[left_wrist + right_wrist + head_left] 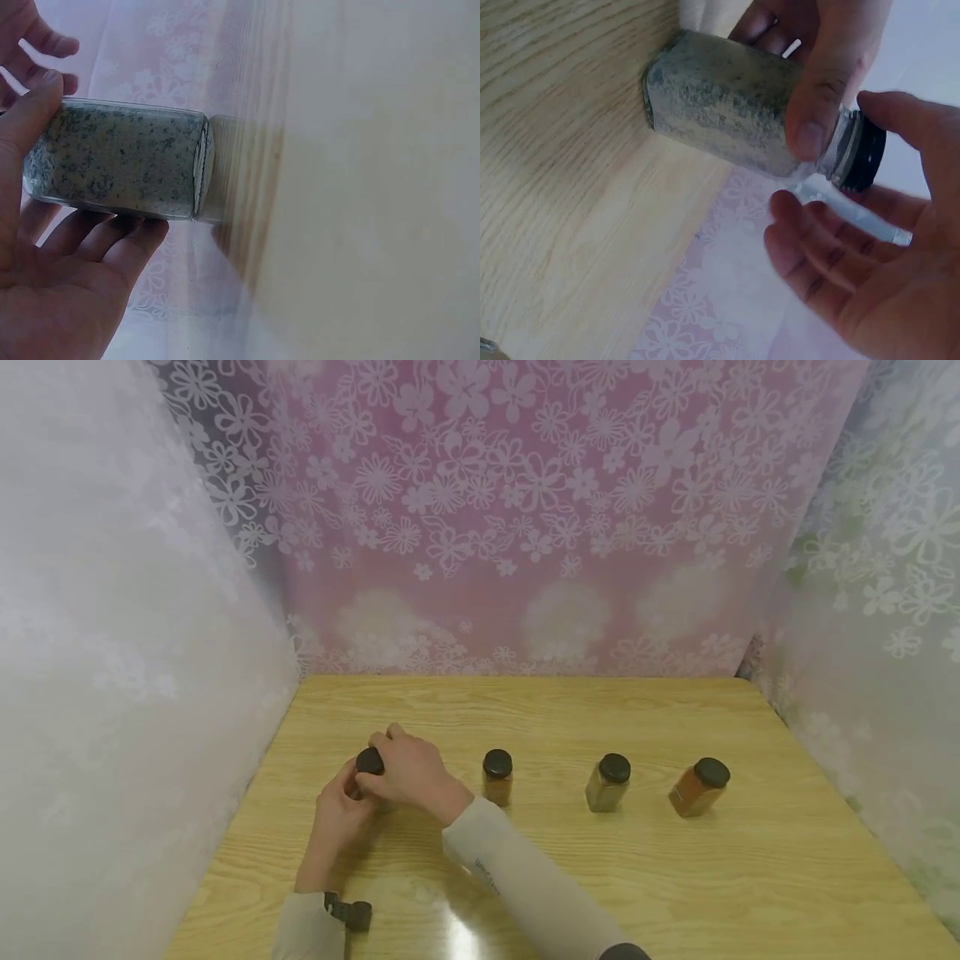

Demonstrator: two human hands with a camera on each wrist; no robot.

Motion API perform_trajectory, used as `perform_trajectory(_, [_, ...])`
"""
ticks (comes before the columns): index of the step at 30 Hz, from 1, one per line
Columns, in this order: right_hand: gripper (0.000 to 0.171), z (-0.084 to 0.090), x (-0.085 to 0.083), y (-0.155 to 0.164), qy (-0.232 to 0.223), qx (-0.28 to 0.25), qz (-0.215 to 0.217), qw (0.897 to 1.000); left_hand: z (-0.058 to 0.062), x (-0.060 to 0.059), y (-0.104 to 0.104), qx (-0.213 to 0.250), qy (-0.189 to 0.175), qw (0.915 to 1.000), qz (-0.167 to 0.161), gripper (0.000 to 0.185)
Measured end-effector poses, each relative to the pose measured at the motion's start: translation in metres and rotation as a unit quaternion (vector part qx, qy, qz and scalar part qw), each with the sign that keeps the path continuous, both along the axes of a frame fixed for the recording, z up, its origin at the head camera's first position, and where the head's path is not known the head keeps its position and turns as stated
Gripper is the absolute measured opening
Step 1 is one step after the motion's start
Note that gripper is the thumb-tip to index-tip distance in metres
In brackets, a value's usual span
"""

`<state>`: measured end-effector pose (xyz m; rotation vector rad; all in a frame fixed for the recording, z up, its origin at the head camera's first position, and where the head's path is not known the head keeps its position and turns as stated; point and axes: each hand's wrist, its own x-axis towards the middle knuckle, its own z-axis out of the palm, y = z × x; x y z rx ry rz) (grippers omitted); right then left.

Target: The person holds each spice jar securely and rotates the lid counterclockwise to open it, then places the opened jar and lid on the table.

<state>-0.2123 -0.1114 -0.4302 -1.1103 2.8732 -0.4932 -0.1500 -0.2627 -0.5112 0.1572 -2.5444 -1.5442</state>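
Observation:
A clear glass jar (pixel 124 157) with a black screw lid (pixel 866 154) holds pale contents flecked dark green. My left hand (pixel 337 814) grips the jar's body, thumb on one side and fingers around the other. Over the top, my right hand (pixel 412 774) has its thumb on the lid's edge and its index finger at the opposite side; the other fingers (pixel 810 247) are spread loosely. Glass thread shows below the lid. The jar is upright at the tabletop, but whether its base touches the wood I cannot tell.
Right of my hands, a row of black-lidded jars stands on the wooden table (pixel 570 893): an orange-brown one (pixel 497 785), a greenish-beige one (pixel 607 792) and a red-orange one (pixel 696 793). A flowered pink curtain (pixel 480 527) hangs behind, with pale sheets at both sides.

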Motion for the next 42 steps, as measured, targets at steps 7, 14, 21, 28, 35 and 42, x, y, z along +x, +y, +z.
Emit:
perform_trajectory(7, [0.042,0.002,0.0,0.005,0.033,-0.018,0.057,0.998,0.001,0.0,0.0,0.003,0.0,1.0,-0.001,0.058])
perform_trajectory(14, [0.038,0.001,0.0,0.008,0.064,-0.021,0.084,0.994,0.001,0.001,0.001,0.009,-0.007,0.9999,0.001,0.061])
perform_trajectory(21, [0.037,0.0,0.0,0.01,0.069,-0.042,0.095,0.992,0.0,0.002,0.003,0.016,-0.004,0.9999,0.002,0.061])
perform_trajectory(28, [0.047,0.001,0.002,0.017,0.047,-0.076,0.08,0.993,0.0,0.001,0.003,0.023,-0.003,0.9997,-0.009,0.063])
perform_trajectory(35, [0.046,-0.004,0.022,0.037,0.046,-0.155,0.053,0.985,0.001,0.0,0.003,0.034,-0.012,0.9993,-0.007,0.062])
perform_trajectory(42, [0.037,-0.02,0.046,0.063,0.06,-0.14,0.049,0.987,0.003,0.0,0.005,0.025,-0.011,0.9996,0.0,0.069])
